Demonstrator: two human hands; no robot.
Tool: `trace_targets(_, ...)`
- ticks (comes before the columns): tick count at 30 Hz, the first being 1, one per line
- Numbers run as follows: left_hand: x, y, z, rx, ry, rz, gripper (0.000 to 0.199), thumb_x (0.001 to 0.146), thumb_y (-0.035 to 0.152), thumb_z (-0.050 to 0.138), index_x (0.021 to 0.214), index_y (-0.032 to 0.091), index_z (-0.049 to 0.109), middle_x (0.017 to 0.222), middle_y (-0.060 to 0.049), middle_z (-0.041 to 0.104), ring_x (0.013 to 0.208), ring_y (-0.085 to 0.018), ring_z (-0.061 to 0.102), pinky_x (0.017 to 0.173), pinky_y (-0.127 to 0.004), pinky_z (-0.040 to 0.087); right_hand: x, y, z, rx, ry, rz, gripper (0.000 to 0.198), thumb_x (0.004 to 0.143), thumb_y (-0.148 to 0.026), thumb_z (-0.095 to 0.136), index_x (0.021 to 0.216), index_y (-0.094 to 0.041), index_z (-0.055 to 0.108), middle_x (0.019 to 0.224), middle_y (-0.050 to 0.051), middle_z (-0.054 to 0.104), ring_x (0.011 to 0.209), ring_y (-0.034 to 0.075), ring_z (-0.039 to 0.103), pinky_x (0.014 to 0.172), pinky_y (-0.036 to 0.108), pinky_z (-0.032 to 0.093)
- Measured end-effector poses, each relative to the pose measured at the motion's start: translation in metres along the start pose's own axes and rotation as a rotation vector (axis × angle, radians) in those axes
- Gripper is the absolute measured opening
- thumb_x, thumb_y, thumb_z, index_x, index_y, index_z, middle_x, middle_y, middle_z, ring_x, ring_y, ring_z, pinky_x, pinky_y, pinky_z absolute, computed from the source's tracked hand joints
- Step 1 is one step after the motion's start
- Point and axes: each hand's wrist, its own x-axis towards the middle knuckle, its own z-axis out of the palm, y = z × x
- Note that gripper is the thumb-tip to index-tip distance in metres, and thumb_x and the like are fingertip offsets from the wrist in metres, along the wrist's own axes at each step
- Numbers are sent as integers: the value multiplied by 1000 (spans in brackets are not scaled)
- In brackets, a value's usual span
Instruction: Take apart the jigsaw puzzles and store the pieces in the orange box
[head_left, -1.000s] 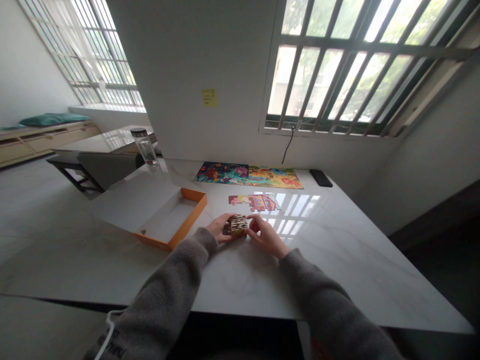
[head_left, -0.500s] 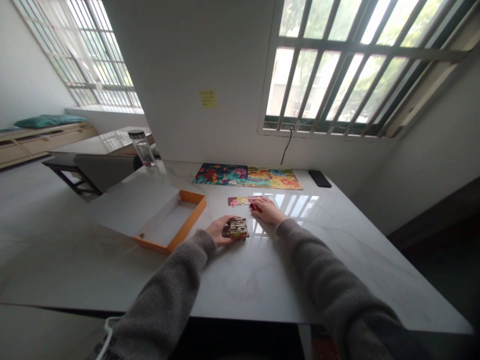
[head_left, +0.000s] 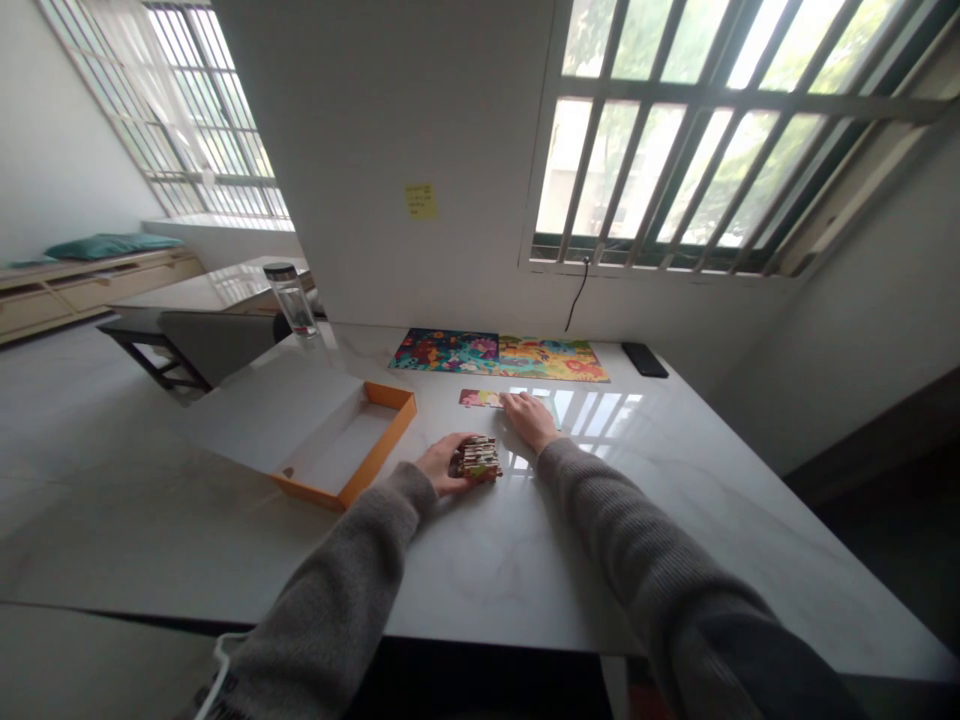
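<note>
My left hand [head_left: 444, 464] is wrapped around a stack of jigsaw puzzle pieces [head_left: 480, 458], their cut edges facing up and to the right. The stack is at table level, right of an orange-sided box. Beyond it, a short row of joined puzzle pieces [head_left: 477, 398], pink and yellow, lies flat on the white table. My right hand [head_left: 531, 422] rests over the right part of this row, fingers stretched out and pressing down with their tips. It covers some of the pieces, and a bit of the row shows past the knuckles.
The open box [head_left: 377, 450] with orange walls stands at left on the marbled table [head_left: 480, 570]. Two colourful picture sheets [head_left: 444, 352] lie along the wall. A dark phone [head_left: 644, 360] is at the back right, a clear bottle [head_left: 294, 302] at the back left.
My right hand has shifted slightly, and its fingers are straighter on the row. The red piece seen under them before no longer shows. My left hand keeps its hold on the stack.
</note>
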Motion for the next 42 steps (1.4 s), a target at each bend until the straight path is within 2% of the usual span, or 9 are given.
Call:
trace_targets(11, 1, -1, 1, 1, 1, 1, 73, 64, 22, 81, 129, 18, 50, 128, -14, 59, 115, -28, 62, 99, -41, 52, -36, -14, 0, 229, 73, 71, 29, 96, -16, 41, 110, -15, 66, 108, 13, 69, 107, 23, 59, 94, 33, 44)
trace_targets(15, 2, -2, 1, 11, 13, -9, 73, 62, 22, 83, 129, 18, 52, 127, -13, 60, 115, -28, 62, 101, -42, 50, -63, -13, -12, 857, 168, 38, 27, 88, -15, 48, 100, -20, 72, 118, 10, 66, 118, 22, 55, 99, 38, 46)
trace_targets(18, 1, 1, 1, 27, 25, -4, 73, 62, 22, 83, 128, 18, 53, 127, -13, 60, 115, -28, 61, 102, -43, 49, -81, -19, -26, 1371, 32, 50, 26, 87, -22, 51, 102, -21, 71, 110, 8, 69, 99, 21, 65, 90, 41, 52)
trace_targets(22, 0, 7, 0, 79, 29, -5, 69, 64, 25, 82, 127, 18, 54, 124, -13, 61, 114, -29, 61, 102, -43, 49, -98, -35, -37, 1623, -16, 108, 32, 87, -26, 46, 105, -18, 71, 105, 10, 71, 92, 22, 66, 89, 43, 53)
trace_targets(26, -1, 9, -1, 100, 33, -7, 71, 64, 27, 82, 128, 18, 53, 124, -13, 61, 113, -29, 62, 102, -43, 49, -107, -47, -38, 1595, -27, 69, 32, 90, -28, 48, 109, -18, 70, 107, 11, 71, 91, 22, 66, 84, 41, 54)
trace_targets(29, 0, 6, 0, 82, 28, -9, 72, 64, 27, 82, 129, 17, 52, 126, -14, 60, 114, -29, 61, 102, -44, 49, -108, -52, -35, 1501, 70, 97, 29, 91, -30, 54, 117, -23, 64, 105, 7, 70, 85, 18, 66, 80, 37, 53)
trace_targets(32, 1, 5, 0, 61, 21, -8, 72, 65, 26, 81, 130, 17, 51, 128, -15, 59, 115, -30, 61, 103, -44, 48, -109, -57, -32, 1463, 146, 110, 40, 90, -29, 58, 129, -26, 52, 103, 5, 68, 90, 18, 66, 82, 35, 53)
trace_targets(37, 0, 6, 0, 56, 22, -2, 72, 65, 25, 82, 130, 17, 51, 127, -15, 60, 116, -30, 61, 103, -44, 48, -114, -74, -35, 1210, 282, 73, 8, 92, -30, 57, 93, -22, 60, 88, 3, 60, 82, 17, 59, 77, 32, 51)
trace_targets(42, 1, 4, -2, 72, 18, 19, 73, 65, 27, 83, 130, 18, 51, 127, -14, 60, 118, -30, 59, 104, -45, 47, -114, -86, -33, 983, 287, 49, 6, 88, -27, 60, 87, -24, 64, 86, 3, 52, 81, 18, 54, 76, 33, 49)
